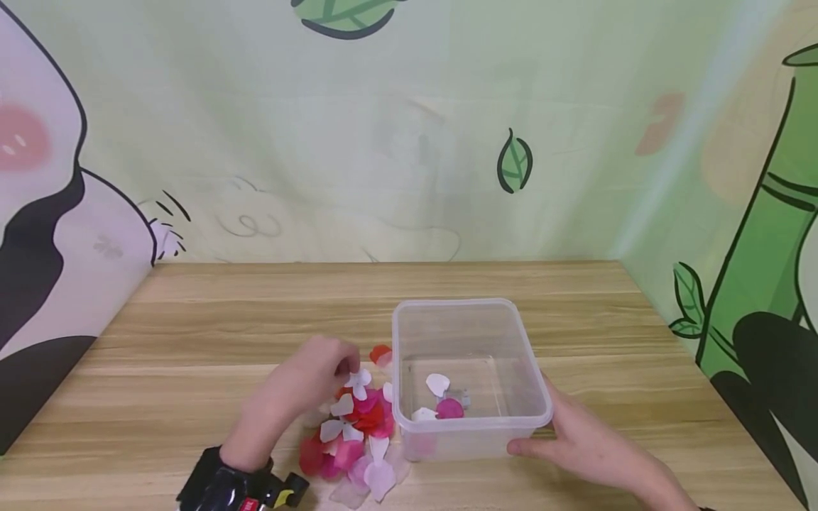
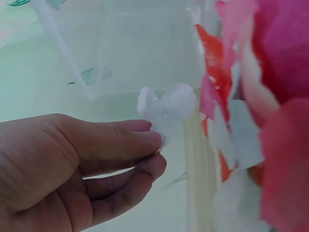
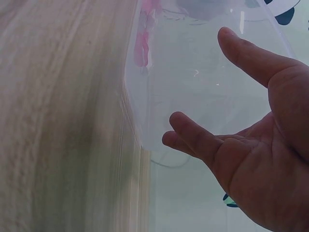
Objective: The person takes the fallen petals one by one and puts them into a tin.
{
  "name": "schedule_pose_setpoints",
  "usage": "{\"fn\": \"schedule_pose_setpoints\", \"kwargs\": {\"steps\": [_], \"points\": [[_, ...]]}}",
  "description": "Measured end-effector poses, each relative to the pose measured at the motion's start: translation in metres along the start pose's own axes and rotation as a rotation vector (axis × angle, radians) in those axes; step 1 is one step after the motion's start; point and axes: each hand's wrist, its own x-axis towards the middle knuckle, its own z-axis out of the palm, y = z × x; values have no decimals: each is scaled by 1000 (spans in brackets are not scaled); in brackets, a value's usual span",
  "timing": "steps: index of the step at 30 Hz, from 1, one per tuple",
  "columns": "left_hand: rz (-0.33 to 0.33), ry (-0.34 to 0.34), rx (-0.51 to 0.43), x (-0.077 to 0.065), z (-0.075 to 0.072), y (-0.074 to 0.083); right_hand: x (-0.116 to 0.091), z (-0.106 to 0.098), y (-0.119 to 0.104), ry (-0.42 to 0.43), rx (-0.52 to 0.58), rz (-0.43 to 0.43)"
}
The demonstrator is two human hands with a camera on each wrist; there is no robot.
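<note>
My left hand (image 1: 312,376) pinches a white four-lobed artificial petal (image 2: 177,104) between thumb and fingertips, over the near-left part of the table. Below it, beside the box, spreads a pile of artificial petals (image 1: 369,419) in red, pink, magenta, white and pale lilac. A clear plastic box (image 1: 471,426) without a lid stands right of the pile. Inside lie a white petal (image 1: 437,385), a magenta petal (image 1: 450,409) and a few others. Against the box's right side rests my right hand (image 1: 578,434), its thumb and fingers spread around the near corner.
The wooden table (image 1: 268,305) carries the box and petals. One red petal (image 1: 380,353) lies apart behind the pile, close to the box. A printed cloth backdrop (image 1: 358,142) hangs along the back and sides. A black wrist device (image 1: 236,486) sits on the left forearm.
</note>
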Motion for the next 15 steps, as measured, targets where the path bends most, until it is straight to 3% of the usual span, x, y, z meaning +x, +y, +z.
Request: {"fn": "schedule_pose_setpoints", "kwargs": {"steps": [8,15], "points": [[114,147,-52,-7,-15,6,0,0,0,1,-7,-10],[215,381,-44,-8,-19,15,0,0,-1,3,-7,-8]]}}
